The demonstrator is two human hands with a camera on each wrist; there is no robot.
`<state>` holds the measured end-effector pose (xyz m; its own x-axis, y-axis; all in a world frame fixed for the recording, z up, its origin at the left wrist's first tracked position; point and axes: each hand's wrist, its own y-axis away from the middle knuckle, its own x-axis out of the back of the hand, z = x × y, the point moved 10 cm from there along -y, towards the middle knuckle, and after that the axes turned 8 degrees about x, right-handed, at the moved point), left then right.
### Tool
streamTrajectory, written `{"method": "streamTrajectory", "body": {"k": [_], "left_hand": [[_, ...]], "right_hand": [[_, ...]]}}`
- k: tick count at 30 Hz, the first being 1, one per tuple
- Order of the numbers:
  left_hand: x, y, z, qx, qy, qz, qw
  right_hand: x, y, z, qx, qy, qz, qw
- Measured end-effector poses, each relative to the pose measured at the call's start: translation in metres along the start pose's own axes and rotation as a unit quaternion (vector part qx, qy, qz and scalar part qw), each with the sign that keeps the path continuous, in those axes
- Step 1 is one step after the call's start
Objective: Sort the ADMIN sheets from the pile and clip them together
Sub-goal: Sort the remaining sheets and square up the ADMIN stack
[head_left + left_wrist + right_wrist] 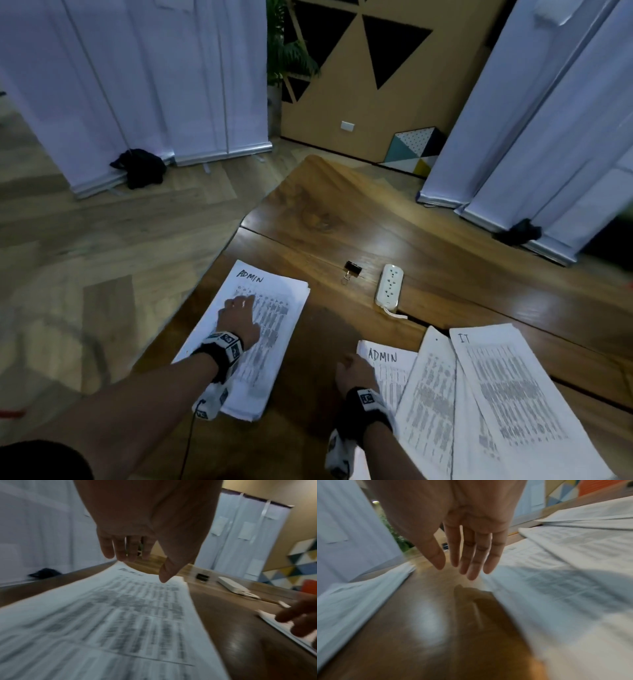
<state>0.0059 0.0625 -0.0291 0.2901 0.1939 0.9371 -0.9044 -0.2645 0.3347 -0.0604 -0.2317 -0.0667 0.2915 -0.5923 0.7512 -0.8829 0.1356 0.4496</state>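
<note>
A stack of printed sheets headed ADMIN (274, 305) (120, 615) lies at the table's left edge. My left hand (239, 306) (142, 569) rests flat on it with straight fingers. To the right lies a fanned pile: a sheet headed ADMIN (390, 373) (556, 588) at its left, a sheet headed IT (507, 387) on top at the right. My right hand (351, 368) (457, 570) hovers with straight fingers at that ADMIN sheet's left edge and holds nothing. A black binder clip (352, 270) (203, 576) lies on the table beyond both hands.
A white power strip (388, 287) (231, 586) lies right of the clip, its cord running into a seam in the wooden table (342, 212). White roll-up banners (154, 85) stand on the floor at left and right. The table edge runs close along the left stack.
</note>
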Motion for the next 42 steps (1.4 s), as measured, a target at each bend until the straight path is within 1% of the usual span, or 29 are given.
{"method": "streamTrajectory", "body": {"k": [2, 3, 4, 6, 7, 8, 9, 11, 12, 14, 16, 18, 21, 22, 24, 26, 28, 30, 32, 35, 38, 40, 42], "left_hand": [[-0.007, 0.020, 0.051, -0.070, 0.017, 0.002, 0.997], [-0.019, 0.030, 0.075, -0.101, 0.029, -0.021, 0.994], [-0.035, 0.041, 0.096, -0.121, 0.038, -0.062, 0.990], [-0.074, 0.066, 0.131, -0.135, 0.029, -0.173, 0.975], [-0.091, 0.078, 0.145, -0.133, 0.017, -0.215, 0.967], [-0.104, 0.088, 0.159, -0.126, 0.010, -0.236, 0.963], [-0.112, 0.095, 0.171, -0.114, 0.016, -0.241, 0.964], [-0.123, 0.108, 0.193, -0.085, 0.046, -0.231, 0.968], [-0.127, 0.112, 0.202, -0.069, 0.059, -0.222, 0.971], [-0.132, 0.119, 0.219, -0.039, 0.087, -0.208, 0.974], [-0.139, 0.123, 0.233, -0.013, 0.116, -0.208, 0.971], [-0.145, 0.125, 0.246, 0.016, 0.141, -0.216, 0.966], [-0.151, 0.128, 0.271, 0.045, 0.170, -0.231, 0.957], [-0.153, 0.129, 0.280, 0.043, 0.165, -0.235, 0.957], [-0.157, 0.133, 0.295, 0.025, 0.145, -0.250, 0.957], [-0.157, 0.136, 0.302, 0.017, 0.137, -0.261, 0.956], [-0.151, 0.131, 0.303, 0.023, 0.147, -0.248, 0.957], [-0.145, 0.124, 0.299, 0.047, 0.169, -0.233, 0.956], [-0.144, 0.121, 0.295, 0.070, 0.199, -0.233, 0.949], [-0.146, 0.120, 0.294, 0.094, 0.220, -0.238, 0.941], [-0.149, 0.122, 0.292, 0.113, 0.251, -0.230, 0.933], [-0.150, 0.121, 0.296, 0.123, 0.277, -0.223, 0.926], [-0.149, 0.123, 0.304, 0.127, 0.298, -0.221, 0.920]], "right_hand": [[0.032, 0.007, 0.047, -0.034, -0.028, 0.050, 0.998], [0.047, 0.011, 0.072, -0.052, -0.035, 0.065, 0.996], [0.062, 0.015, 0.098, -0.064, -0.037, 0.080, 0.994], [0.090, 0.025, 0.153, -0.095, -0.032, 0.105, 0.989], [0.103, 0.032, 0.180, -0.113, -0.025, 0.115, 0.987], [0.115, 0.038, 0.207, -0.129, -0.015, 0.123, 0.984], [0.126, 0.044, 0.231, -0.141, 0.002, 0.129, 0.981], [0.144, 0.053, 0.271, -0.160, 0.035, 0.131, 0.978], [0.150, 0.055, 0.288, -0.166, 0.045, 0.126, 0.977], [0.153, 0.053, 0.315, -0.169, 0.053, 0.092, 0.980], [0.147, 0.048, 0.329, -0.162, 0.049, 0.048, 0.984], [0.142, 0.044, 0.330, -0.155, 0.068, 0.018, 0.985], [0.151, 0.036, 0.316, -0.138, 0.135, 0.008, 0.981], [0.158, 0.033, 0.313, -0.134, 0.136, 0.013, 0.981], [0.176, 0.028, 0.318, -0.139, 0.120, 0.044, 0.982], [0.196, 0.026, 0.339, -0.160, 0.104, 0.086, 0.978], [0.218, 0.027, 0.368, -0.191, 0.068, 0.129, 0.971], [0.232, 0.024, 0.397, -0.218, 0.015, 0.141, 0.966], [0.236, 0.017, 0.416, -0.213, -0.009, 0.116, 0.970], [0.236, 0.008, 0.424, -0.196, 0.003, 0.086, 0.977], [0.230, 0.002, 0.411, -0.193, 0.005, 0.054, 0.980], [0.220, -0.002, 0.396, -0.162, -0.006, 0.028, 0.986], [0.204, -0.005, 0.387, -0.150, 0.000, -0.005, 0.989]]}}
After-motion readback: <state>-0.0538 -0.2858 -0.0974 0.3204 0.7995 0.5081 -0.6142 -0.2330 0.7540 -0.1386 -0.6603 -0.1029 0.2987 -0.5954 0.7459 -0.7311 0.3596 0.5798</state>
